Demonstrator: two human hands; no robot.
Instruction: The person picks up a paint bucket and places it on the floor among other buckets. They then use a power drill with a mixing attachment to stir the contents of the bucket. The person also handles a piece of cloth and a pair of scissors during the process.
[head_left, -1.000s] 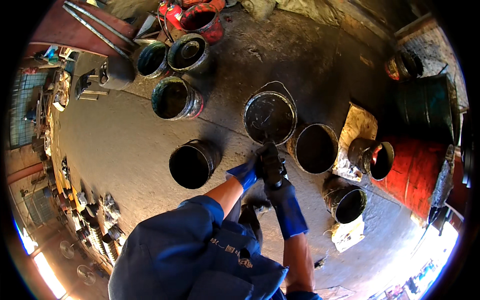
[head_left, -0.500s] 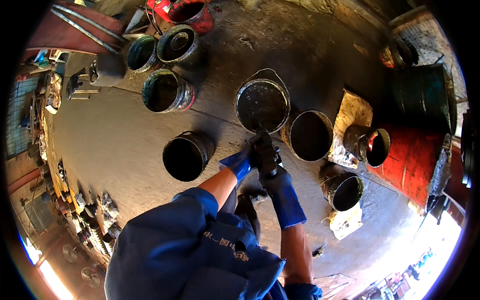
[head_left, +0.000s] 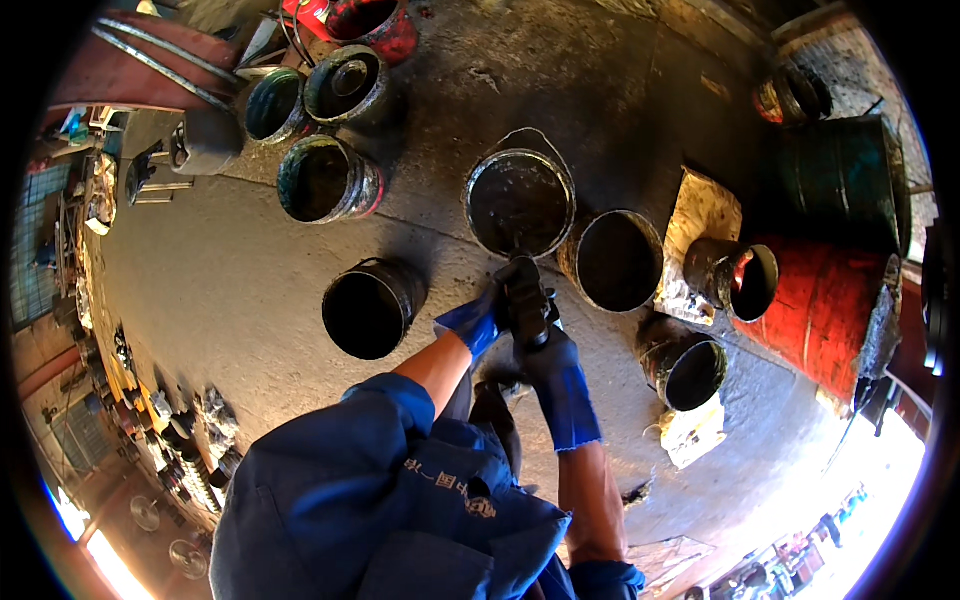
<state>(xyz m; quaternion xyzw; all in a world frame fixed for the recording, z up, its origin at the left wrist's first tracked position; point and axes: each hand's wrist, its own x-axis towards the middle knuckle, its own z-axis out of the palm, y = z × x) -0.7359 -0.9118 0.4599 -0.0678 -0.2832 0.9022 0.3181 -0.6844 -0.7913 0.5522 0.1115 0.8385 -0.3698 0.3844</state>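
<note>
Both hands wear blue gloves and meet over the concrete floor. My left hand [head_left: 478,322] and my right hand [head_left: 553,368] are clasped together on a dark, grimy object [head_left: 525,298]; I cannot tell what it is. Just beyond them stands a metal bucket [head_left: 520,200] with a wire handle, holding a dark liquid. An empty dark bucket [head_left: 615,262] stands to its right and a black bucket [head_left: 368,308] to the left of my hands. My blue jacket sleeve covers the lower middle of the view.
More stained buckets [head_left: 325,180] [head_left: 345,85] and a red bucket [head_left: 365,22] stand at the far left. Two open cans [head_left: 738,278] [head_left: 692,368], a red drum [head_left: 830,310] and a green drum [head_left: 850,190] are on the right. Metal parts line the left edge.
Both hands stay clasped on the dark object in front of the bucket of dark liquid. The view has shifted slightly, so the buckets sit higher in the frame.
</note>
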